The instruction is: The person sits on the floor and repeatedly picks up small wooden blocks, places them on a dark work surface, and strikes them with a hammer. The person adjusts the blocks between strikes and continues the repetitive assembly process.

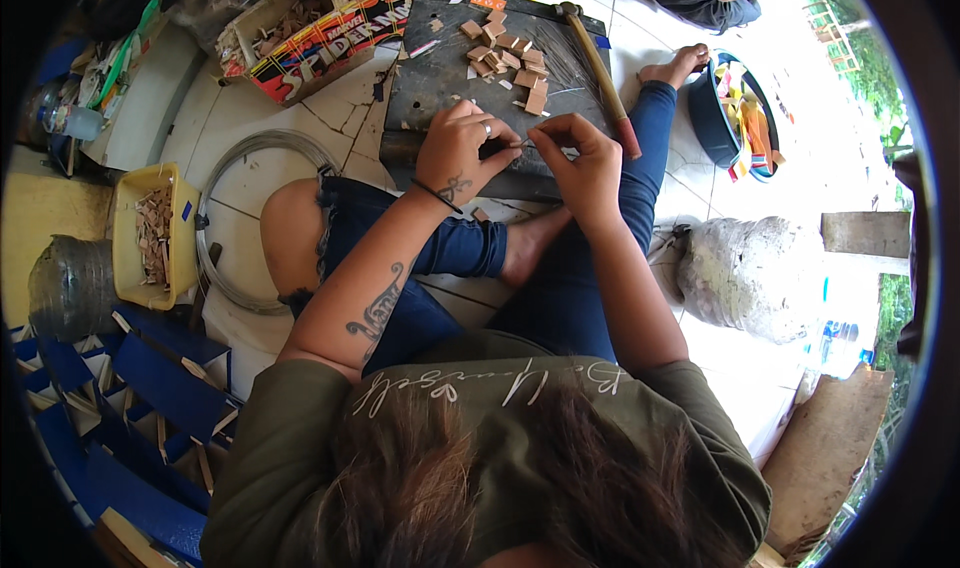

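one thin piece (527, 142), too small to identify, sits between left hand (460, 150) and right hand (587, 163), fingers of both pinched on it, above near side of dark table (425, 83). wooden tiles (525, 78) scattered beyond; hammer (599, 78) along table's right edge.

One head-worn fisheye looks steeply down, the shirt (510, 448) close, the floor (725, 368) beyond.

2 o'clock: dark blue tub (708, 128) full of bright strips (752, 118) | 3 o'clock: big lumpy whitish bundle (750, 276), looks kinda plasticky | 4 o'clock: beat-up wooden board (830, 458) | 8 o'clock: pretty messy pile of blue panels (168, 386), honestly
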The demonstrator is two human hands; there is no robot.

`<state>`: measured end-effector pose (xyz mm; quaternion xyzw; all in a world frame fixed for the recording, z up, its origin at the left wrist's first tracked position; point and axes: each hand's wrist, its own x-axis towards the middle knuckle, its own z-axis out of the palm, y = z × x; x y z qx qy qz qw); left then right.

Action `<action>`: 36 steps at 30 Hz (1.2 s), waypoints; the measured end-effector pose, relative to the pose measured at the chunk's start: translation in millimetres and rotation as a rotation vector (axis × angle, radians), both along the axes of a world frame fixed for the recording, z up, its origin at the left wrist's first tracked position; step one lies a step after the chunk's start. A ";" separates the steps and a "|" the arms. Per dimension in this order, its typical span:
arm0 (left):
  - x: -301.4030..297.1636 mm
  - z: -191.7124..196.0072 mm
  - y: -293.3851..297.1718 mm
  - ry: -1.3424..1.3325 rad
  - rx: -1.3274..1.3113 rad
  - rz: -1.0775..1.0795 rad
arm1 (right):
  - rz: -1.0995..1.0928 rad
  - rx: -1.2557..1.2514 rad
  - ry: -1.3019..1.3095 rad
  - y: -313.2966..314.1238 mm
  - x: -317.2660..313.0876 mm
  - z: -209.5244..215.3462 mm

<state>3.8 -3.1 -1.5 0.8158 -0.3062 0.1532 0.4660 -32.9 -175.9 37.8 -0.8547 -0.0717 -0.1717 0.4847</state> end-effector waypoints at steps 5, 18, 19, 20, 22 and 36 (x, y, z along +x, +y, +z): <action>-0.1 -0.7 -0.1 0.001 0.004 -0.001 | 0.013 -0.026 -0.023 -0.4 0.1 -0.2; -0.9 3.6 -0.5 -0.014 0.020 0.011 | 0.071 -0.177 -0.120 3.8 1.8 4.6; -0.6 4.6 -1.5 -0.019 0.019 0.008 | 0.079 -0.167 -0.110 4.0 2.4 5.4; -0.5 5.6 -2.8 -0.019 0.021 0.006 | 0.084 -0.159 -0.092 3.9 2.9 6.2; -0.8 7.1 -5.4 -0.015 0.007 0.001 | 0.098 -0.149 -0.066 2.1 5.7 7.4; -4.5 0.8 -11.7 -0.024 -0.147 -0.046 | -0.198 -0.686 0.111 -114.0 69.4 -29.6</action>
